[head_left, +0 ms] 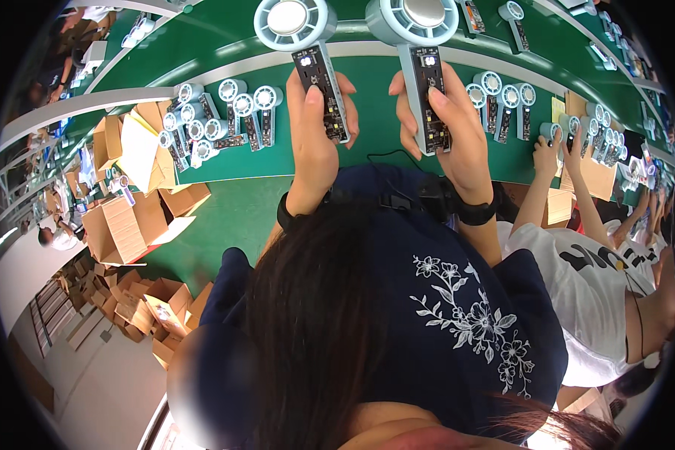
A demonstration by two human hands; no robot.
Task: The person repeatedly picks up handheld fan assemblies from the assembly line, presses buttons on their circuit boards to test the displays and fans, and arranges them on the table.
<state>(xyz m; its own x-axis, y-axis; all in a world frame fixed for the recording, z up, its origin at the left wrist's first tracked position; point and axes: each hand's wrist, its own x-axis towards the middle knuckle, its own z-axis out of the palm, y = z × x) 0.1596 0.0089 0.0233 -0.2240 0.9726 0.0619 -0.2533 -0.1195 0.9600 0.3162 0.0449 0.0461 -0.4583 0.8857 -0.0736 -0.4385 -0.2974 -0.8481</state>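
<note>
Over the green table (367, 97), both hands were up and busy, each wrapped around a small handheld fan. Left hand (315, 124) was curled shut around the handle of the left fan (307, 45), thumb laid flat along the bare circuit board on the handle's open face, fingers hooked round the far side. Right hand (446, 127) gripped the right fan (420, 45) the same way, thumb pressed on its exposed board, fingers folded behind. Both fans stood with their round pale-blue heads pointing away from the person, side by side and a little apart, held above the table rather than resting on it. Both wrists carried black bands, and the forearms rose straight up from the dark blue shirt, roughly parallel. Left of the hands, a cluster of fans (225, 112) lay on the table, and more fans (502, 105) lay to the right. Cardboard boxes (127, 217) were heaped at the left side. On the right, a neighbour in a white shirt (577, 277) reached toward another batch.
</note>
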